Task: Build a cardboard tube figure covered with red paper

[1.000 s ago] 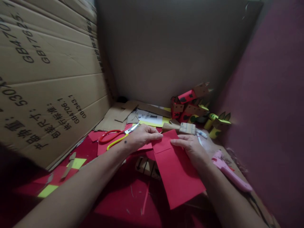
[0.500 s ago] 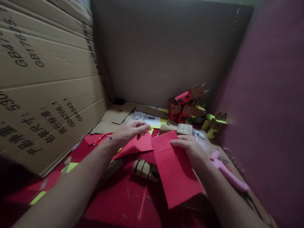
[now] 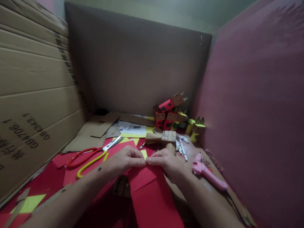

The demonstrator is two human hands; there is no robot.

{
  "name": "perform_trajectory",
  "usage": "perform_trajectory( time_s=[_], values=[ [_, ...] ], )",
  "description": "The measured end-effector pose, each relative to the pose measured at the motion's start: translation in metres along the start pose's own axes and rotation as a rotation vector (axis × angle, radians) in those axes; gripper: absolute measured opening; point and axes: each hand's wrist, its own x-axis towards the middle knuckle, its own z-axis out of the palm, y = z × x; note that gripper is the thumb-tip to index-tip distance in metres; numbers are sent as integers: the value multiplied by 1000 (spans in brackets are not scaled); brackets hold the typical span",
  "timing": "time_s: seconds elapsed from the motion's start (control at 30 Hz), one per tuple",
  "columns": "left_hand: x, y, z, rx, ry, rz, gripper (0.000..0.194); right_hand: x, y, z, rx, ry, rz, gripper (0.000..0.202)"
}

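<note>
A long red paper strip [image 3: 153,196] with a crease across its upper part hangs in front of me, its lower end running out of view. At its top edge my left hand [image 3: 129,158] and my right hand [image 3: 167,161] meet, thumb tips side by side, both closed in a pinch on the paper. Behind the strip, a cardboard roll with black marks [image 3: 122,186] shows only in part. Left of my hands lie scissors [image 3: 104,151] with one red and one yellow handle, blades apart, on red paper.
A pink glue gun [image 3: 209,174] with a cord lies at right, near white markers [image 3: 183,150]. Behind my right hand stands a cardboard piece with drawn lines [image 3: 169,136]. Decorated paper-roll figures [image 3: 167,115] are stacked at the back. Tall cardboard [image 3: 35,82] walls the left.
My left hand has moved over to the strip's top edge and pinches it beside my right hand. The strip has shifted lower in view, and the scissors show fully as the view turned.
</note>
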Motion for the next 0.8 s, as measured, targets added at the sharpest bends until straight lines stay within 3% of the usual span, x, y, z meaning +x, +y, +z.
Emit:
perform_trajectory(
  time_s=[0.1,0.27,0.37,0.47,0.57,0.63,0.8],
  values=[
    [0,-1,-6,-34,-13,-11,27,1,-1,0,31,-5,-71,27],
    [-3,-1,-34,56,-51,66,23,-1,-13,-11,156,95,-80,26],
    [-4,1,-41,36,134,143,22,-1,-19,-18,221,169,-117,24],
    [-5,4,-30,13,255,228,23,0,-17,-16,231,183,-107,23],
    [-4,4,-9,26,136,191,31,1,-12,-9,225,161,-81,21],
    [-1,1,3,-58,136,143,29,0,-11,-6,252,141,-85,20],
    [8,-11,6,-380,391,197,37,-4,-14,-14,388,-153,6,52]
  ],
)
